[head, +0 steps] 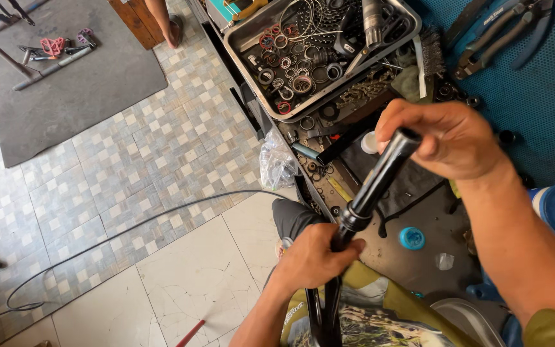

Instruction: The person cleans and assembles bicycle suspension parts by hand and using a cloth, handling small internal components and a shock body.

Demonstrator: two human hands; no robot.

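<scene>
From the head view, your left hand (313, 257) is clenched round the lower part of the black fork tube (372, 186), and your right hand (448, 138) grips its top end, over the cluttered desk (419, 257). Judging by this, keep both wrists steady and the tube clear of the parts tray (252, 19).

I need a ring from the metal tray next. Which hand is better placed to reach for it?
Right, probably. The right hand grips the top of the black tube, just below the metal tray. The left hand clamps the tube lower down, farther away.
</scene>
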